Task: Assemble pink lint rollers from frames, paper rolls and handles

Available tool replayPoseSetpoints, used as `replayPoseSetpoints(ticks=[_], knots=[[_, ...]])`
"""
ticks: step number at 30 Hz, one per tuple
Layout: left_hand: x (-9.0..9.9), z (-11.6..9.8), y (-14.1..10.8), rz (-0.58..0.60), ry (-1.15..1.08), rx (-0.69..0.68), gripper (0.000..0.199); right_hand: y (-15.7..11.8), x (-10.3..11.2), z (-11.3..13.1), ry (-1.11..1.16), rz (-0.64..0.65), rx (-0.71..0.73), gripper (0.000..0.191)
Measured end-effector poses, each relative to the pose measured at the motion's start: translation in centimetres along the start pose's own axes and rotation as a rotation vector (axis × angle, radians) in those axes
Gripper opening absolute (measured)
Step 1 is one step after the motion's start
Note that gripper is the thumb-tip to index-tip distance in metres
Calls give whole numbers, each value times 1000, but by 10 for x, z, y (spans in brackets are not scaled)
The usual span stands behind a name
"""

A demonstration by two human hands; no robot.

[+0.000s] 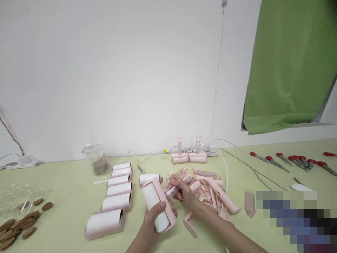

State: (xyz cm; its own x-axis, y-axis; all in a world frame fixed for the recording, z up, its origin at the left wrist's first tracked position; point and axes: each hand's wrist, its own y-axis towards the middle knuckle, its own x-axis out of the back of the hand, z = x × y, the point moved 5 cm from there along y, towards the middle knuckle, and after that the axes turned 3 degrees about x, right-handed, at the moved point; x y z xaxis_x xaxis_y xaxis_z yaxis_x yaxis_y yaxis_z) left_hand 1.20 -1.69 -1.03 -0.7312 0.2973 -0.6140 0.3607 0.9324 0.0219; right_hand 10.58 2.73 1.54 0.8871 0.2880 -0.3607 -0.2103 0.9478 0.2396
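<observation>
My left hand (152, 219) is closed around a pink lint roller (156, 205) with a white sheet roll, tilted over the table. Its translucent pink handle (172, 191) juts out to the right, and my right hand (181, 188) grips it near the pink housing; whether the two parts are joined I cannot tell. Right of my hands lies a heap of loose pink roller parts (210, 196), partly hidden behind my right forearm. Just behind the held roller rests another white roll (149, 178) in a pink holder.
White rolls in pink holders (116, 189) form a column at left. Two upright lint rollers (189, 158) stand by a power strip (212, 153). Brown discs (28, 221) lie far left, red-tipped tools (297, 161) far right. White cable (226, 172) crosses the table.
</observation>
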Motion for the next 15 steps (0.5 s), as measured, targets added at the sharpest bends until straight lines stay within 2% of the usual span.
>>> replayPoseSetpoints(ticks=[3,7,12,14,15], knots=[[-3,1,1,37,-70,64,19,-2,-2,13,-91,3,92,21],[-4,0,0,24,-158,145,17,-8,-9,34,-234,-1,201,21],[-3,3,-1,14,-176,355,18,-15,-15,52,-330,-40,266,25],[-2,-2,0,11,-115,307,20,-15,-15,50,-329,-72,253,26],[-1,-9,1,-9,-61,212,21,-14,-15,48,-318,-101,237,26]])
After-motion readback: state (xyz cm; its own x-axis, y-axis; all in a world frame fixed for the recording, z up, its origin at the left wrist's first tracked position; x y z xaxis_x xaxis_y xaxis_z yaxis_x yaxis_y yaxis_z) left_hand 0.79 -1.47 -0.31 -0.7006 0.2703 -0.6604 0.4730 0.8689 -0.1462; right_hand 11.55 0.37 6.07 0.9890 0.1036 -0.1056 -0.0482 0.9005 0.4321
